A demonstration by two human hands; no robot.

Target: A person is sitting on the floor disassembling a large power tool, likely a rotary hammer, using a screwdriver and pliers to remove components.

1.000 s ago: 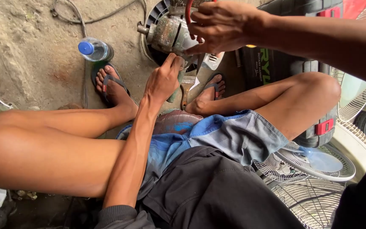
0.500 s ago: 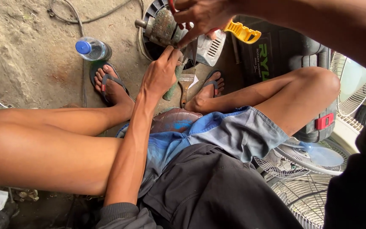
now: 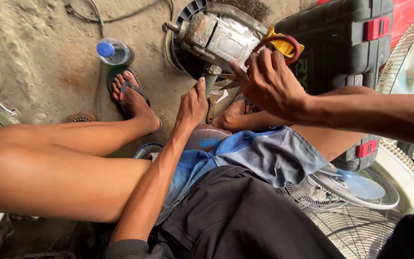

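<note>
between our hands sits the rusty grey metal fan motor (image 3: 216,36), still uncased; our left hand (image 3: 192,103) pinches its lower stem, our right hand (image 3: 269,81) grips red-handled pliers (image 3: 283,45) just beside.

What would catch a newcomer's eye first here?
Probably the rusty fan motor at top centre, with both hands at it: the left hand braced just below, the right hand holding red-handled pliers. Next, the blue-capped bottle standing by the sandalled foot.
</note>
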